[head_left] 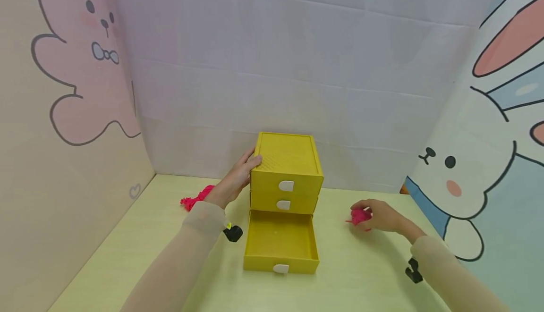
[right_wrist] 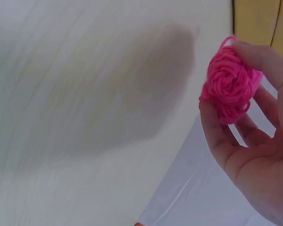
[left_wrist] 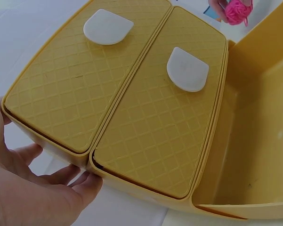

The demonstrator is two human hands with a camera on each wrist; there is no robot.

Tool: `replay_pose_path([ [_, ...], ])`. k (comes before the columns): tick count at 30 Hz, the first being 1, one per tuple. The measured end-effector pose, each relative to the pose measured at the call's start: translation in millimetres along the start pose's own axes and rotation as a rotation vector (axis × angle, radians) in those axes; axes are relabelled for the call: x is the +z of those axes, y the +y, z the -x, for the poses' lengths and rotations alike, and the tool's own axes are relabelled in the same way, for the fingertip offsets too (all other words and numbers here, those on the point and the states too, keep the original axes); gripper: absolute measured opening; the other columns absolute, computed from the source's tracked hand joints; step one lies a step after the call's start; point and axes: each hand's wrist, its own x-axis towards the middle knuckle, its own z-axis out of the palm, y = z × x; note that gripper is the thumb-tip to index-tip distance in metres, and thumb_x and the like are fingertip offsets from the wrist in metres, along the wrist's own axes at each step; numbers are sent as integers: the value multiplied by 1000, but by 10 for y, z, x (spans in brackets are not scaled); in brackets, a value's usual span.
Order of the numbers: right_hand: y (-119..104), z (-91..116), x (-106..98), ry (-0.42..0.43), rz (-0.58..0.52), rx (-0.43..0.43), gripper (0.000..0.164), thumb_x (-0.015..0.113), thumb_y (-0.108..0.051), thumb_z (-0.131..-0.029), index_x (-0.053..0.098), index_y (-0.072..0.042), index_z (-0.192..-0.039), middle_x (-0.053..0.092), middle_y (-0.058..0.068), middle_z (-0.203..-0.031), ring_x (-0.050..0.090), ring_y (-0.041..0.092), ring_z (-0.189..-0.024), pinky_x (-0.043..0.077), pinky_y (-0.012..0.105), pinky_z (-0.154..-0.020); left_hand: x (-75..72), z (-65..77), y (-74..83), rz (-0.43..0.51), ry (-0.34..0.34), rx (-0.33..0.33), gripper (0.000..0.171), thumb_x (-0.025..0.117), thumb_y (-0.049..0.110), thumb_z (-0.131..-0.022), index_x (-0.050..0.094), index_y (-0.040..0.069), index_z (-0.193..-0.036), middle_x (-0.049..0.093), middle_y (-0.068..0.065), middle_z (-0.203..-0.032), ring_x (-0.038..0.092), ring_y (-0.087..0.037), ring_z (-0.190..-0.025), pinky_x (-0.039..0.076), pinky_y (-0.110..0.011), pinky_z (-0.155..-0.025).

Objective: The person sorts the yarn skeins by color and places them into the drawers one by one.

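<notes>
A yellow three-drawer box [head_left: 289,156] stands upright, its bottom drawer [head_left: 280,236] pulled out and bare inside. My left hand [head_left: 233,180] holds the box at its upper left edge. In the left wrist view, bent fingers [left_wrist: 87,186] of that hand press against the box's side, near the two closed drawers. To the right of the box, my right hand [head_left: 380,215] grips a small pink ball of yarn [right_wrist: 228,84] between thumb and fingers, over the table. A second pink yarn bundle [head_left: 197,198] lies at the left, partly hidden behind my left wrist.
White tabs [head_left: 280,268] serve as handles on the drawer fronts. A pale wall sheet hangs close behind the box. Side panels with a pink cartoon figure [head_left: 85,66] and a white rabbit [head_left: 467,161] bound the pale table [head_left: 340,279].
</notes>
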Motion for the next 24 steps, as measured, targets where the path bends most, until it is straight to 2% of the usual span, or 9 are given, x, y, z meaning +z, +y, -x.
replay_pose_path([
  [13, -769, -10, 41, -36, -81, -179, 49, 88, -18, -87, 70, -2, -130, 69, 8, -118, 62, 24, -103, 59, 23, -80, 0, 9, -3, -6, 4, -3, 72, 51, 46, -112, 14, 34, -172, 8, -1, -179, 13, -31, -163, 17, -62, -130],
  [24, -1313, -91, 204, -54, -122, -254, 45, 88, -16, -87, 71, -4, -127, 68, 3, -115, 62, 22, -102, 60, 24, -82, 3, 19, 6, -2, -2, 3, 72, 51, 46, -112, 13, 34, -172, 8, -1, -179, 15, -32, -163, 19, -62, -129],
])
